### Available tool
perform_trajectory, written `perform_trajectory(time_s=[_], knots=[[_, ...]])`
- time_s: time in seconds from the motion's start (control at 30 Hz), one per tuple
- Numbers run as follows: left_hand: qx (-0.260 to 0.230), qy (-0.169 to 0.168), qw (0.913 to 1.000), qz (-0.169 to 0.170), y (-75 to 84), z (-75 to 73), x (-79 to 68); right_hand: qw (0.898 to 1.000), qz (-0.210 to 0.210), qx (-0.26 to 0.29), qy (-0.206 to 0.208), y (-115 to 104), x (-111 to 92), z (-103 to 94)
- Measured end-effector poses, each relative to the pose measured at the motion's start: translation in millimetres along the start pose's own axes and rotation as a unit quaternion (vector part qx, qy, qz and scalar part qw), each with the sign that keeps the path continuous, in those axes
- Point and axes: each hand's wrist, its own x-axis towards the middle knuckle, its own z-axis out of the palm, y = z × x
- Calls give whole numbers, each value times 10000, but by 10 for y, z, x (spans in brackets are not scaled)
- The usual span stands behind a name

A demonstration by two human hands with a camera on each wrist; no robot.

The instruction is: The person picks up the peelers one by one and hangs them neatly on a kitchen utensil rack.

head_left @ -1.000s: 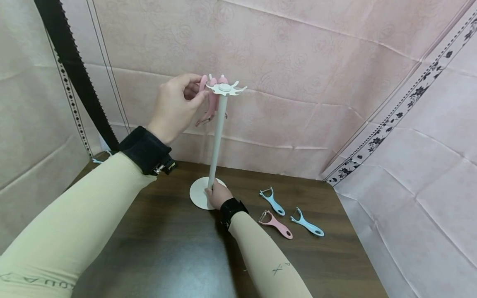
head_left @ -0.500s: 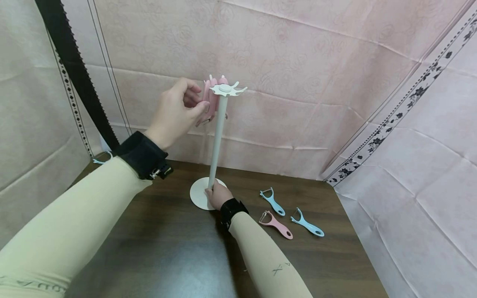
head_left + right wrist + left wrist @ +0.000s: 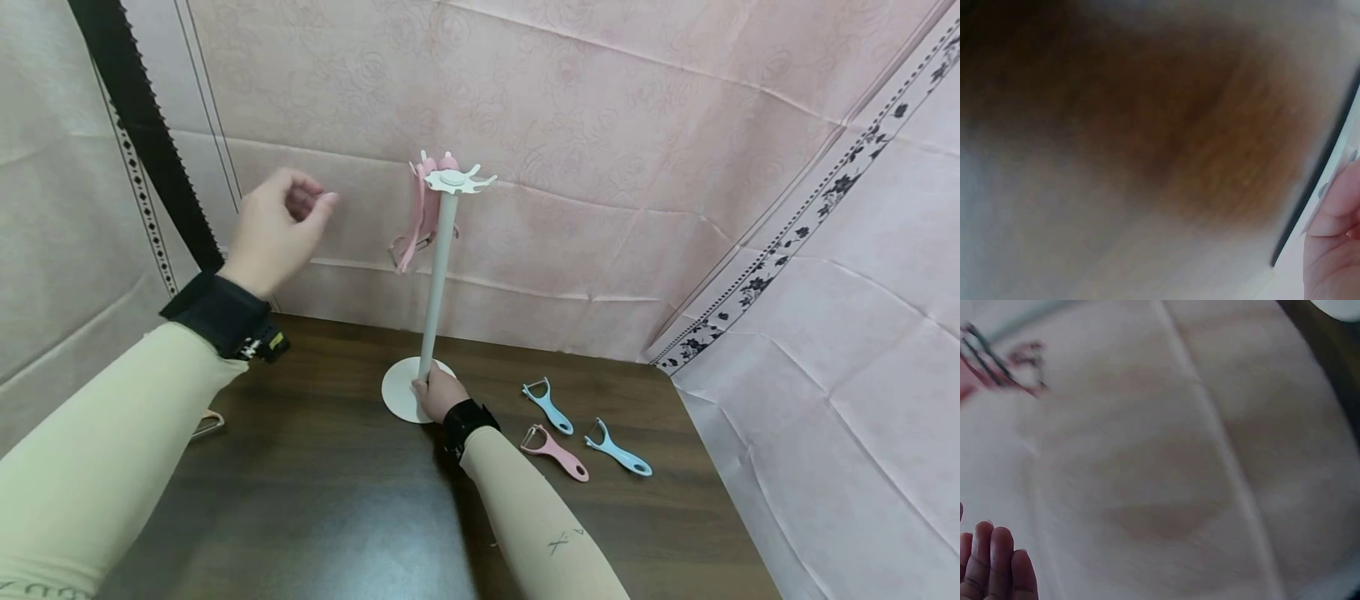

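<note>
The white stand rises upright from the dark tabletop, with pink peelers hanging at its top, on its left and far side. The right hand has its fingers clamped round the stand, low down, near the round base. The left hand is raised to the left of the stand, well apart from it, fingers side by side and loosely bent. Two blue peelers and one lone pink peeler lie right of the stand.
</note>
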Motion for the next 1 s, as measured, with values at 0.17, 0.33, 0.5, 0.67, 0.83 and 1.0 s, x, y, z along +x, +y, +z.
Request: perform_trajectory(time_s=[0.17,0.33,0.5,0.67,0.83,1.0], knots=[[696,-269,9957,-547,-559,-110,-105,10000,47,-33,-23,24,14,-2],[1240,-682,9845,-1037,-1117,-166,-307,10000,27,-32,-17,41,22,2],[1954,-1443,9608,-1337,-1609,-185,-555,9999,16,-106,-53,32,32,18],[2588,-2216,9270,-1570,-1867,-172,-707,9998,59,-130,-125,-7,21,7],[2973,-2457,9110,-1458,-1994,-68,-766,9999,77,-92,-57,-15,23,-1],[3320,-2537,9051,-793,-2089,16,-882,9999,37,-130,-34,-22,40,32]])
